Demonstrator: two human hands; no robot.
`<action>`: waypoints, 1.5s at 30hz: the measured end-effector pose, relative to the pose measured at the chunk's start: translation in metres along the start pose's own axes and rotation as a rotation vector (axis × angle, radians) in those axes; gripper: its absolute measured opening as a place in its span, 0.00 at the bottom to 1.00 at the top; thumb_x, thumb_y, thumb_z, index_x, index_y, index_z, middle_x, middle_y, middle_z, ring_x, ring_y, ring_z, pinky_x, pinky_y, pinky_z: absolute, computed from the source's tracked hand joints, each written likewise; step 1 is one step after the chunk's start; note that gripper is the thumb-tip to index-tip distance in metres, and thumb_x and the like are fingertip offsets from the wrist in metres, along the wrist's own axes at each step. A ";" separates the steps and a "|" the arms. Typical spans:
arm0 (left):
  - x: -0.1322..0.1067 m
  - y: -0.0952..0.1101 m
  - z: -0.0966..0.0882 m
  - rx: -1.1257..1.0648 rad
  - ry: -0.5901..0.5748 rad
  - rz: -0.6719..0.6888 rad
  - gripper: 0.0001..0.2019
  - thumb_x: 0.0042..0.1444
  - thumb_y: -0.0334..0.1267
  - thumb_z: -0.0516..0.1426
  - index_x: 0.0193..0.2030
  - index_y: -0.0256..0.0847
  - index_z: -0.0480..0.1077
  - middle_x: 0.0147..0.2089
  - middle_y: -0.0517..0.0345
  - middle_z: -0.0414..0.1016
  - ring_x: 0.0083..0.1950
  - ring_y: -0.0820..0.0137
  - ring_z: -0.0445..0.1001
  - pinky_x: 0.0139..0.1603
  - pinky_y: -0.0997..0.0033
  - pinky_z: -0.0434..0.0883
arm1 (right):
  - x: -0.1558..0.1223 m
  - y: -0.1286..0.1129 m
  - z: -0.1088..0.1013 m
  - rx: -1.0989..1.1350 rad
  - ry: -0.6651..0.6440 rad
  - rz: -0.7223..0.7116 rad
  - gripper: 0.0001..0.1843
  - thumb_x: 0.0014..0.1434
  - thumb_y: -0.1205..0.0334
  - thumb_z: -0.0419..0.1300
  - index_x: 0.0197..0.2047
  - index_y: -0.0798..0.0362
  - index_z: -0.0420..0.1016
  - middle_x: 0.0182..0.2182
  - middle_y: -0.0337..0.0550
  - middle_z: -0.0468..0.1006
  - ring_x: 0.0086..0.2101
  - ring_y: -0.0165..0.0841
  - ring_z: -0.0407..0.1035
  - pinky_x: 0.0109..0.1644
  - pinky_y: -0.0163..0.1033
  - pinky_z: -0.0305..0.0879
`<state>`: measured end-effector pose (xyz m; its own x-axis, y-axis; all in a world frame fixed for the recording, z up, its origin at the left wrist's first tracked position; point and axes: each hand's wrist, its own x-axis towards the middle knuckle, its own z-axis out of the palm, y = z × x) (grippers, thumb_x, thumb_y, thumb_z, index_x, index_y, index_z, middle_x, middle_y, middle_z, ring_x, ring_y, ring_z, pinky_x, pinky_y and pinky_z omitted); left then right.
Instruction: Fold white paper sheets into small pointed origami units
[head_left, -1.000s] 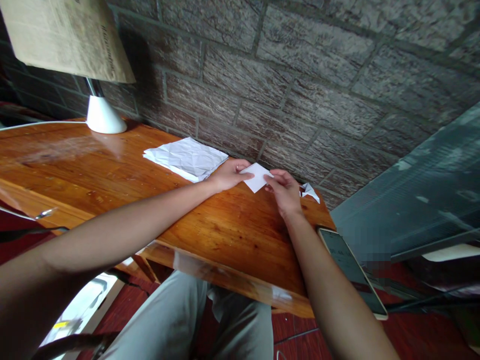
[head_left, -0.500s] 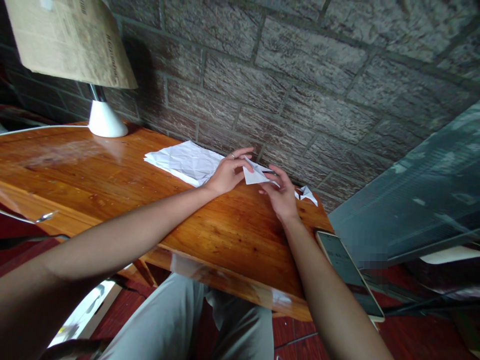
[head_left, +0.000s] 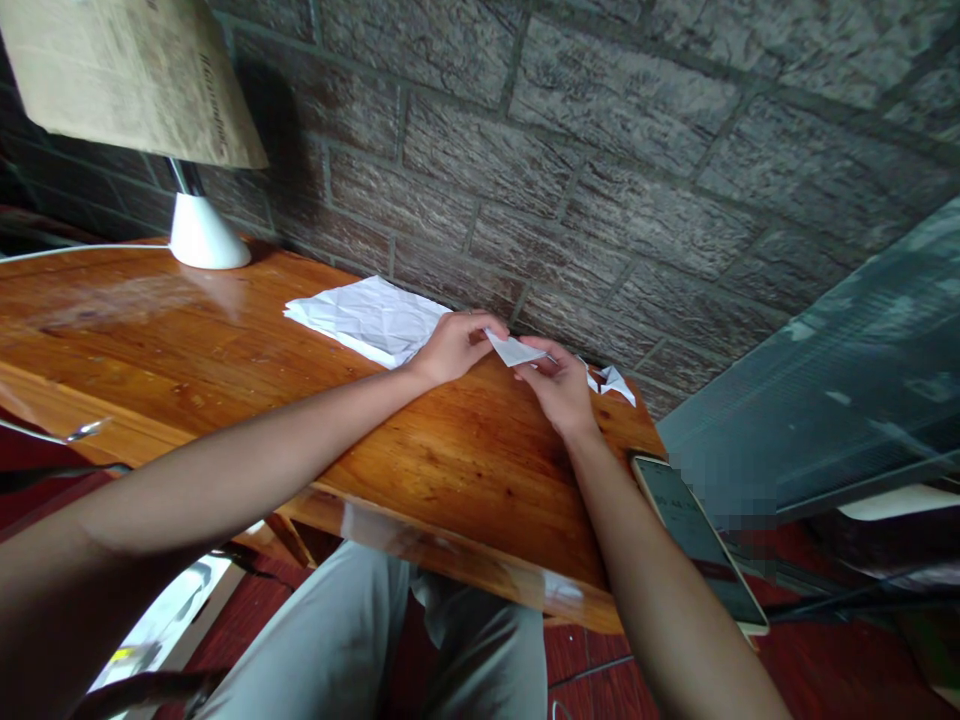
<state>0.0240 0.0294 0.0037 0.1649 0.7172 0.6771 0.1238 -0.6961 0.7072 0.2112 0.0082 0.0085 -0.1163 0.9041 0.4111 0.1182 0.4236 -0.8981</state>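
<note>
A small folded piece of white paper (head_left: 514,350) is held just above the wooden table (head_left: 442,450), near its back edge. My left hand (head_left: 456,345) pinches its left corner between thumb and fingers. My right hand (head_left: 556,380) grips the right side, and the fingers hide part of the paper there. Left of my left hand lies a stack of creased white paper sheets (head_left: 367,318). Just beyond my right hand, a folded white paper piece (head_left: 617,385) rests at the table's right end.
A lamp with a white base (head_left: 206,235) and a paper-covered shade stands at the back left. Along the back runs a brick wall (head_left: 480,190). A phone (head_left: 697,540) lies at the right edge beside my right forearm. A grey panel (head_left: 832,370) rises on the right.
The fingers of both hands have closed in on the folded paper. It now appears as a narrower, flatter triangle, and my raised left fingers have come down onto it.
</note>
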 end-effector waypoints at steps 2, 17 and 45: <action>0.000 -0.003 0.002 -0.034 0.000 -0.030 0.04 0.55 0.36 0.61 0.35 0.41 0.78 0.42 0.52 0.80 0.48 0.63 0.77 0.54 0.65 0.70 | 0.001 0.000 0.000 -0.046 0.029 -0.041 0.17 0.45 0.61 0.70 0.41 0.50 0.80 0.42 0.42 0.83 0.43 0.37 0.76 0.56 0.48 0.71; -0.001 -0.014 0.009 -0.150 -0.079 -0.254 0.20 0.56 0.54 0.61 0.38 0.37 0.78 0.33 0.55 0.80 0.30 0.71 0.73 0.32 0.73 0.68 | 0.001 -0.003 -0.002 -0.068 0.085 0.019 0.28 0.52 0.46 0.68 0.51 0.51 0.73 0.26 0.35 0.77 0.19 0.26 0.66 0.21 0.32 0.62; 0.001 -0.014 0.012 -0.519 -0.034 -0.472 0.17 0.53 0.46 0.65 0.42 0.35 0.78 0.33 0.57 0.79 0.32 0.72 0.73 0.36 0.73 0.68 | 0.004 0.013 -0.003 -0.195 0.028 -0.009 0.19 0.48 0.48 0.70 0.38 0.52 0.78 0.23 0.37 0.75 0.24 0.30 0.65 0.27 0.35 0.60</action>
<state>0.0344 0.0395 -0.0081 0.2397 0.9316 0.2732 -0.2920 -0.1992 0.9354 0.2148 0.0169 -0.0008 -0.0912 0.9003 0.4257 0.3068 0.4321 -0.8481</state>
